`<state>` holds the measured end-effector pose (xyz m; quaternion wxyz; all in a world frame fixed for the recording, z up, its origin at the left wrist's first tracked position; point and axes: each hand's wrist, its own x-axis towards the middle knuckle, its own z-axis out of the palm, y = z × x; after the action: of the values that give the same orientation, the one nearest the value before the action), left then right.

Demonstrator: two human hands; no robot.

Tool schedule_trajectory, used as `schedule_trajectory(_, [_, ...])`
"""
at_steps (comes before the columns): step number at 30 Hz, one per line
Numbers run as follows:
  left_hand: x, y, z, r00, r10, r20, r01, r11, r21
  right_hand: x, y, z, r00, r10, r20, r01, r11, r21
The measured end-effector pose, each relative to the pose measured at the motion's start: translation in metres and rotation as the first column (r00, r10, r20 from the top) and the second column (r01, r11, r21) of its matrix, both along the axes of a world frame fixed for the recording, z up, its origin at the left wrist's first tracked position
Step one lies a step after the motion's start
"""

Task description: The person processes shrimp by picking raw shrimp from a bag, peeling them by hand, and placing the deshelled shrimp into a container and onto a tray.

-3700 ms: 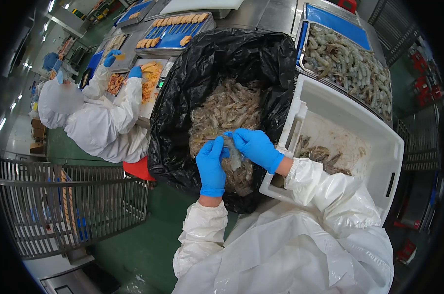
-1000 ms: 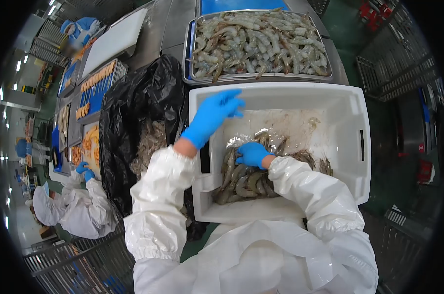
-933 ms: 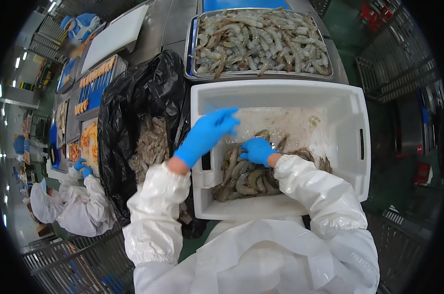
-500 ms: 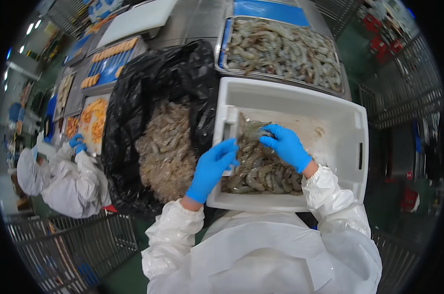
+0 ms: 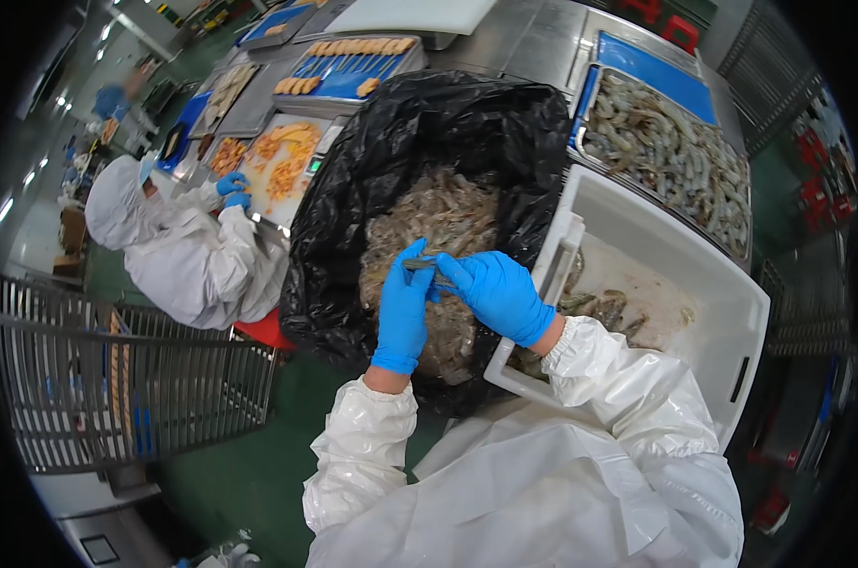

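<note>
Your left hand (image 5: 402,317) and right hand (image 5: 501,294) both pinch one shrimp (image 5: 419,264) above the black bag (image 5: 330,213); partly hidden, it seems to lie crosswise between them, neither hand clearly nearer.

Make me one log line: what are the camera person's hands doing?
left hand: pinching shrimp | right hand: pinching same shrimp | place: over open black bag | right of bag: white bin, loose shrimp inside
</note>
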<state>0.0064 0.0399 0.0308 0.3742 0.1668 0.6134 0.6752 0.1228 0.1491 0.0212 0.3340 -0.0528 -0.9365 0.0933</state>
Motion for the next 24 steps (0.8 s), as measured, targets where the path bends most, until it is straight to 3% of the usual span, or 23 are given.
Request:
schedule_trajectory(4, [-0.022, -0.017, -0.009, 0.987, 0.044, 0.153, -0.057, 0.995, 0.083, -0.022, -0.01, -0.004, 0.994, 0.071, 0.087, -0.056, 0.984, -0.169])
schedule_trajectory(5, [-0.027, -0.022, -0.016, 0.993, 0.027, 0.119, -0.041, 0.992, 0.116, -0.027, -0.012, -0.004, 0.991, 0.071, 0.111, -0.045, 0.974, -0.22])
schedule_trajectory(7, [-0.033, -0.03, -0.024, 0.992, 0.097, -0.075, -0.092, 0.994, 0.063, -0.031, -0.006, 0.001, 0.963, 0.16, 0.218, -0.071, 0.928, -0.365])
schedule_trajectory(10, [-0.033, -0.036, -0.022, 0.949, 0.121, -0.29, -0.135, 0.99, -0.028, -0.034, 0.007, 0.0, 0.998, 0.056, 0.03, -0.036, 0.884, -0.466])
schedule_trajectory(11, [-0.031, -0.038, -0.02, 0.931, 0.112, -0.347, -0.143, 0.988, -0.065, -0.037, 0.006, -0.001, 0.99, 0.115, 0.08, -0.054, 0.839, -0.541])
schedule_trajectory(15, [-0.021, -0.03, -0.017, 0.829, 0.089, -0.552, -0.163, 0.983, -0.086, -0.054, -0.007, -0.013, 0.904, 0.373, 0.211, -0.075, 0.623, -0.779])
schedule_trajectory(17, [-0.017, -0.029, -0.014, 0.703, 0.099, -0.704, -0.228, 0.969, -0.091, -0.058, -0.018, -0.021, 0.893, 0.404, 0.197, 0.017, 0.409, -0.912])
schedule_trajectory(18, [-0.016, -0.027, -0.013, 0.75, 0.145, -0.645, -0.221, 0.975, -0.038, -0.059, -0.021, -0.02, 0.894, 0.415, 0.171, 0.052, 0.283, -0.958])
schedule_trajectory(20, [-0.014, -0.027, -0.013, 0.834, 0.216, -0.507, -0.216, 0.975, 0.059, -0.057, -0.025, -0.019, 0.905, 0.361, 0.224, 0.067, 0.4, -0.914])
schedule_trajectory(23, [-0.022, -0.033, -0.013, 0.973, 0.198, -0.116, -0.181, 0.973, 0.146, -0.057, -0.029, -0.025, 0.931, 0.252, 0.262, 0.075, 0.571, -0.817])
schedule_trajectory(24, [-0.021, -0.033, -0.016, 0.969, 0.209, -0.134, -0.188, 0.97, 0.154, -0.057, -0.03, -0.027, 0.94, 0.214, 0.266, 0.077, 0.626, -0.776])
